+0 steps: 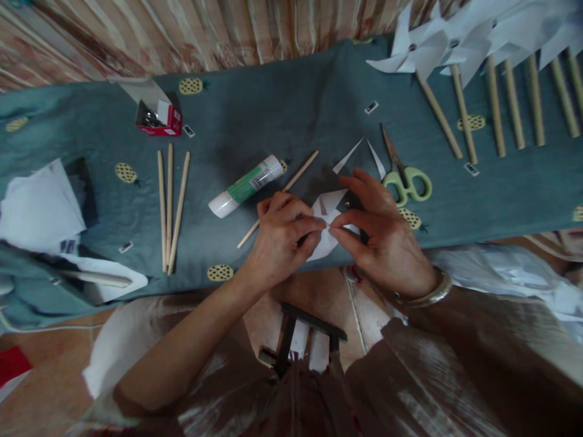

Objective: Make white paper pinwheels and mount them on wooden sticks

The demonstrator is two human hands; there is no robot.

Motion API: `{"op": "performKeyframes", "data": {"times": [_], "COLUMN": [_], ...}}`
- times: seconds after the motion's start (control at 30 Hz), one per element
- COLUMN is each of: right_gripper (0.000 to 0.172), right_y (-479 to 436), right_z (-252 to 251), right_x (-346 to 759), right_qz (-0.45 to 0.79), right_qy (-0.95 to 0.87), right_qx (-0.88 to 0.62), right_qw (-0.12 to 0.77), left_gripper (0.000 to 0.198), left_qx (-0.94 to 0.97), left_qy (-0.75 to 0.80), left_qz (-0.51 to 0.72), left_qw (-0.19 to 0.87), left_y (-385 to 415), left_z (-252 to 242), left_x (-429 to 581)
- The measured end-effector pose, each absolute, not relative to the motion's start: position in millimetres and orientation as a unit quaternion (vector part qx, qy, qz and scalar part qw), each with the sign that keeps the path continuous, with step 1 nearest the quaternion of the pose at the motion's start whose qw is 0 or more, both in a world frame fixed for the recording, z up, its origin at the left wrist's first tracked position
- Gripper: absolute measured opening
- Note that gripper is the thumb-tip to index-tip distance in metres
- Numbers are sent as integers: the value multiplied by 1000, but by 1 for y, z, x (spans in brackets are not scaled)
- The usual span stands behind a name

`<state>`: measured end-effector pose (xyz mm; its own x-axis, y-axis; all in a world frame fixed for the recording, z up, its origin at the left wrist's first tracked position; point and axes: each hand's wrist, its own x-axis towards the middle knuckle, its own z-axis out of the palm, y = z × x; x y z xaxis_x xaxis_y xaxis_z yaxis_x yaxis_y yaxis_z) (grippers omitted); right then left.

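- Head: left hand and right hand pinch white paper near its centre, probably keeping folds gathered; right's other fingers spread.
- Paper: table's near edge, between hands.
- Scissors, glue stick nearby, likely for reach.

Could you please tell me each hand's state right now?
Left hand: pinching the partly folded paper pinwheel.
Right hand: closed in a pinch at its centre, hold unclear.

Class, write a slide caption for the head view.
The left hand and right hand meet at white paper, between a glue stick and green-handled scissors.
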<state>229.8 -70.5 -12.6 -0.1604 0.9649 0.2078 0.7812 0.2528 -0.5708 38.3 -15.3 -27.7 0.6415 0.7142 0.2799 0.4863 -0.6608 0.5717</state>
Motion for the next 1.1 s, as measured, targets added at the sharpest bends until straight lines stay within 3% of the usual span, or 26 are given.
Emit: {"op": "performKeyframes", "data": {"times": [0.57, 1.1], "right_gripper": [9, 20], "right_y": [-76, -72], "right_z": [-4, -6], "right_x": [250, 227], "right_qz": [245, 168], "right_qy": [-733, -748], "right_qx": [-577, -590], "right_qw": [263, 253], "left_gripper": [15, 14], "left_qx": [877, 873], "left_qy": [343, 348], "left_qz": [244, 248], "left_qw": [231, 233], "left_y": [-15, -15], "left_z": [-28, -29], "left_x": [38, 39]}}
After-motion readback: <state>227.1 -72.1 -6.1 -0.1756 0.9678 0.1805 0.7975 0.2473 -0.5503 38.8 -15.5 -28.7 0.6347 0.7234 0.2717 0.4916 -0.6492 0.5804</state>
